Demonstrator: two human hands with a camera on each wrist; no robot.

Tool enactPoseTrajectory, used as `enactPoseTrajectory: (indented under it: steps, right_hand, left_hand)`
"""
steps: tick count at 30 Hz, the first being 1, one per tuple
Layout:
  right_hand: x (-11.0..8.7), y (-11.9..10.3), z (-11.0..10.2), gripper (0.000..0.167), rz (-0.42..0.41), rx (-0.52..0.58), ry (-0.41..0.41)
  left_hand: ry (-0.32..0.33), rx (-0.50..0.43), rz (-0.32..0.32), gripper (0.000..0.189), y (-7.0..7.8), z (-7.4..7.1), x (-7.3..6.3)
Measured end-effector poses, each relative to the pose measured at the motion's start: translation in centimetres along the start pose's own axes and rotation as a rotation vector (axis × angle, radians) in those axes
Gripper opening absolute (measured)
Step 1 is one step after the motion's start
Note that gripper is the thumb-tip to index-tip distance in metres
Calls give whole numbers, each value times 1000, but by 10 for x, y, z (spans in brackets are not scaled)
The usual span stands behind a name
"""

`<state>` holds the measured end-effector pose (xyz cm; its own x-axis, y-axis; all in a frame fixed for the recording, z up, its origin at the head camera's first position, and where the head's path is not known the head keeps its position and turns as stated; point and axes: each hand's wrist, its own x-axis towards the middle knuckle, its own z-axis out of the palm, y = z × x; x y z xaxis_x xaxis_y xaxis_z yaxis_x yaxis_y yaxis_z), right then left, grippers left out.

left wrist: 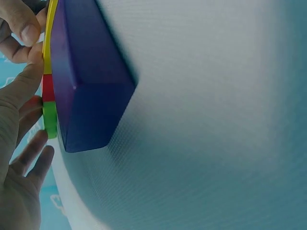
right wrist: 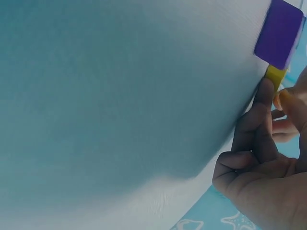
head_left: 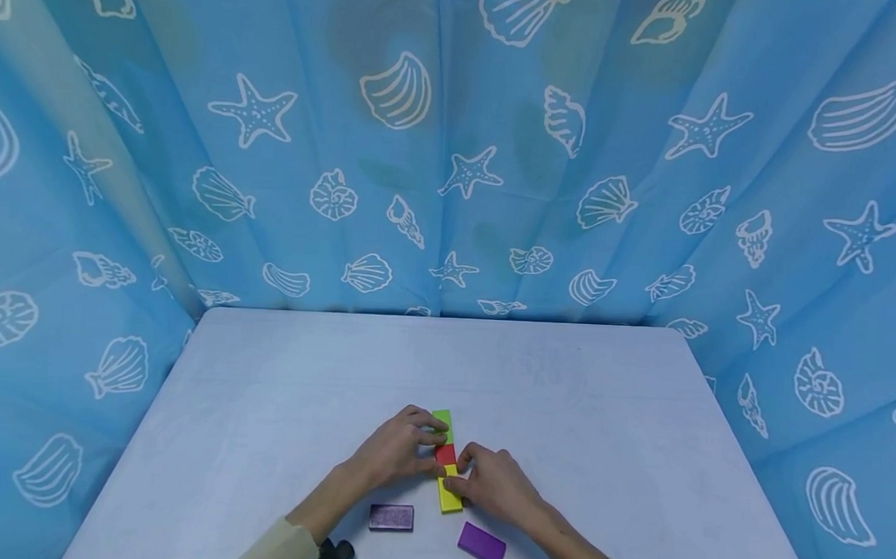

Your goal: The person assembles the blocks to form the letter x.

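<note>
A green block (head_left: pixel 443 415), a red block (head_left: pixel 445 454) and a yellow block (head_left: pixel 449 502) lie end to end in one narrow row on the white table. My left hand (head_left: pixel 397 446) reaches over the row from the left, its fairly straight fingers at the green block and its thumb by the red and yellow ones. From the right, my right hand (head_left: pixel 501 482) pinches the yellow block between thumb and forefinger, the other fingers curled. In the left wrist view, the left thumb touches the yellow block's side (left wrist: pixel 47 52), close to the right hand's fingertips.
Nearer the body lie a dark purple block (head_left: pixel 391 518) and a brighter purple block (head_left: pixel 482 545), one either side of the row's near end. A black object (head_left: pixel 336 556) sits beside the left sleeve. A blue shell-print curtain (head_left: pixel 450 229) hangs behind the white table (head_left: pixel 599 419).
</note>
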<state>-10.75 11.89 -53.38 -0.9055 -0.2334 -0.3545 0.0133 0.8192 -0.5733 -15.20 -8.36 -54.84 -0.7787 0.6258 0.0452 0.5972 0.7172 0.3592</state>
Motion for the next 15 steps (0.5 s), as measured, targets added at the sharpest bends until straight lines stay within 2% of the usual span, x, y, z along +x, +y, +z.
enactPoseTrajectory:
  steps: [3, 8, 15]
  right_hand:
    - [-5, 1, -4, 28, -15, -28, -14]
    - [-16, 7, -13, 30, -91, -47, -43]
    - [-30, 17, -23, 33, -158, -46, -162]
  left_hand:
    - [5, 0, 7, 50, 0, 0, 0]
    - [10, 7, 15, 50, -1, 1, 0]
    - [5, 3, 9, 50, -1, 1, 0]
